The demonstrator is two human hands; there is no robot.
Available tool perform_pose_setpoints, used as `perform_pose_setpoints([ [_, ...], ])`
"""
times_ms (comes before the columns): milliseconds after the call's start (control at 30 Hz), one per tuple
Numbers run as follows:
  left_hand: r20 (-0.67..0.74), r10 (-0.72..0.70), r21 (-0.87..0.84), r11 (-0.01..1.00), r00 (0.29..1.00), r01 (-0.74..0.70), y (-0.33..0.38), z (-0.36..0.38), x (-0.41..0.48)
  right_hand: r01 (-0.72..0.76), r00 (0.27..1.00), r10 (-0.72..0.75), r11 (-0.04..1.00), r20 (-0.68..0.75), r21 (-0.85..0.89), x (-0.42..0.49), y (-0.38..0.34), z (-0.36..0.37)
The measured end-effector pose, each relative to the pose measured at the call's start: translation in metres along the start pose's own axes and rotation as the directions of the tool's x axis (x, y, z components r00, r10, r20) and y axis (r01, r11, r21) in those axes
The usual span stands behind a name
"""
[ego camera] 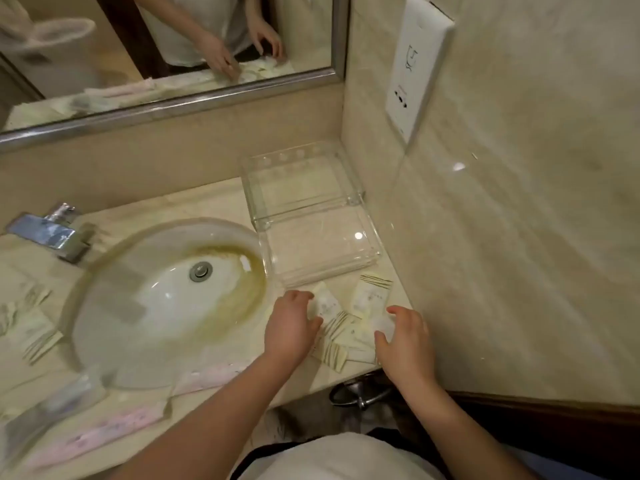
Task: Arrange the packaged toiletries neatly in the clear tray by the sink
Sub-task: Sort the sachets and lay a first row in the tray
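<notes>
- Your left hand (289, 329) rests palm down on the counter (214, 206) just right of the sink (166, 299), fingers loosely curled, its fingertips touching the near edge of a cream sachet (325, 303). It is not clamped around anything that you can see.
- Your right hand (405, 344) hovers at the right end of the same pile, thumb and fingers spread and curved over a small clear-wrapped packet (382, 323). You cannot tell whether the fingers actually pinch it or only touch it.
- The packaged toiletries (341, 327) lie in a loose heap between your two hands, at the front right corner of the counter. They are flat cream packets with dark striped ends, overlapping at different angles.
- One striped packet (370, 294) lies slightly apart, closer to the wall and just in front of the tray.
- The clear tray (370, 258) sits beyond the heap, against the marble wall, its near rim just beside the farthest packets. Nothing shows inside its front section.
- A second clear holder (252, 181) stands behind it in the corner, touching or nearly touching the tray.
- More wrapped items sit apart from the heap: pink sleeves (114, 427) along the front edge left of your forearm, and striped packets (38, 337) left of the sink.
</notes>
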State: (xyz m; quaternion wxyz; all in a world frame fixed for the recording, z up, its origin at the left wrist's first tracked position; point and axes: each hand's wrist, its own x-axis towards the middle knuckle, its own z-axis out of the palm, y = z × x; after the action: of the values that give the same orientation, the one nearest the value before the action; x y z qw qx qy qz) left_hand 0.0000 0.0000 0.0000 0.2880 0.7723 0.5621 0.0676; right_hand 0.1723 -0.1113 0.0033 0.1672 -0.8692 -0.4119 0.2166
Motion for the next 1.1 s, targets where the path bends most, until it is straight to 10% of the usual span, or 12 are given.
perform_pose_setpoints([
  [167,-0.074,-0.105,0.188,0.975,0.992,0.117,0.012,0.014,0.011,0.073,0.997,-0.067,0.979,0.039,-0.188,-0.002,0.013,0.001],
  [600,-0.028,-0.294,-0.147,0.946,0.955,0.287,0.001,0.012,0.024,0.069,0.998,-0.064,0.941,0.026,-0.332,0.008,0.000,0.003],
  [867,0.014,-0.279,-0.316,0.910,0.960,0.269,0.003,-0.002,0.027,0.214,0.963,-0.196,0.974,-0.184,0.081,-0.004,-0.025,-0.011],
  [1100,0.119,-0.241,-0.776,0.582,0.963,0.242,0.000,-0.052,0.003,0.430,0.820,-0.203,0.835,-0.535,0.343,-0.011,-0.074,-0.028],
])
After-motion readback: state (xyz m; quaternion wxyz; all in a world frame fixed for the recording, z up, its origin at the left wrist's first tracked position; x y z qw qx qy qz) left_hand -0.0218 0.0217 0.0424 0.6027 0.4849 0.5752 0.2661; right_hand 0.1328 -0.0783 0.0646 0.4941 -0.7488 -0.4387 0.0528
